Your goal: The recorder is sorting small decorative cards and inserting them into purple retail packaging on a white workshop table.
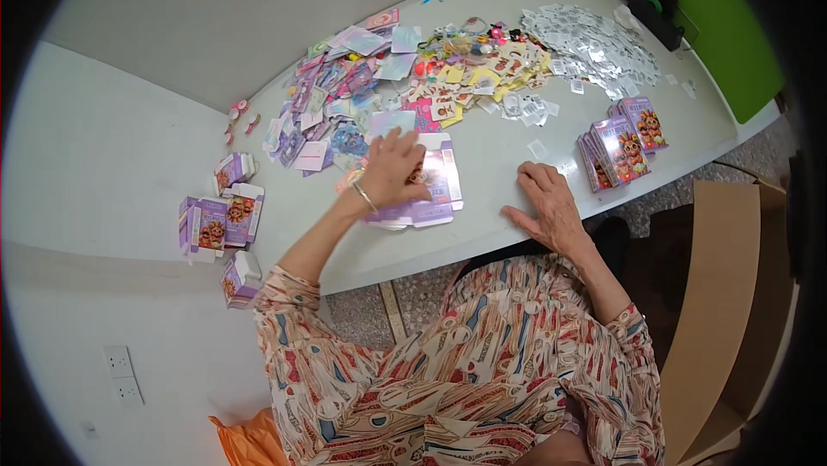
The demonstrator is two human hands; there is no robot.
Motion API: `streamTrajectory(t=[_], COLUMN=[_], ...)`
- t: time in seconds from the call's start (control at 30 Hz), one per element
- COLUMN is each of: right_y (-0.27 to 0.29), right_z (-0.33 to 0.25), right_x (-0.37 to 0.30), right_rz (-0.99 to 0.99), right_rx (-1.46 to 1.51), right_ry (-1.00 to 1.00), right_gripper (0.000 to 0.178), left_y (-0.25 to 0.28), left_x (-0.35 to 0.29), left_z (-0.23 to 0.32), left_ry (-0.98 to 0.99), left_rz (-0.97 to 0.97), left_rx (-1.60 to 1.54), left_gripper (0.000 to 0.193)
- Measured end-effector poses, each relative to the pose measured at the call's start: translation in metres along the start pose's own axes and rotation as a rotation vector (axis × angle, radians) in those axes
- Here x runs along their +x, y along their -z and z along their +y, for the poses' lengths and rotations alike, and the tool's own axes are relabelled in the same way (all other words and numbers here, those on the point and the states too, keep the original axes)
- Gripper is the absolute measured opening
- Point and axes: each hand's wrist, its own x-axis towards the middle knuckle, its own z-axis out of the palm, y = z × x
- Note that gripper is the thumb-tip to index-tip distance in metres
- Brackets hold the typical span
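Note:
My left hand (392,171) is over a small stack of flattened purple-and-white cartons (442,186), thumb apart from the fingers. Its fingertips reach the near edge of a pale iridescent card (393,122); I see no firm grip on it. My right hand (549,208) rests on the white table with thumb and fingers apart, holding nothing. A small white square packet (537,149) lies just beyond it. To its right, filled purple boxes (622,152) with cartoon figures stand in a row near the table edge.
Beyond my hands spread heaps of purple sachets and cards (332,91), yellow-and-white printed cards (495,74) and small white packets (594,40). More purple boxes (211,225) are at the left edge. A black tape dispenser (646,5) sits far right; a cardboard box (715,294) stands below.

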Motion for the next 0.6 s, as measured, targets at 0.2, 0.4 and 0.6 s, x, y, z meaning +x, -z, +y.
streamTrajectory(t=[0.2,0.4,0.6], right_y=[-0.020,-0.022,-0.019], right_z=[-0.031,-0.049,-0.033], right_x=[0.006,0.038,0.036], right_rz=[0.113,0.081,0.146], right_rx=[0.018,0.186,0.316], right_ry=[-0.118,-0.350,-0.502], right_gripper=[0.064,0.105,0.097], left_y=[0.002,0.033,0.007], left_x=[0.009,0.061,0.079], left_z=[0.006,0.060,0.089], left_ry=[0.170,0.315,0.211], left_rz=[0.181,0.343,0.434], left_rx=[-0.201,-0.680,-0.784], left_gripper=[0.036,0.018,0.017])
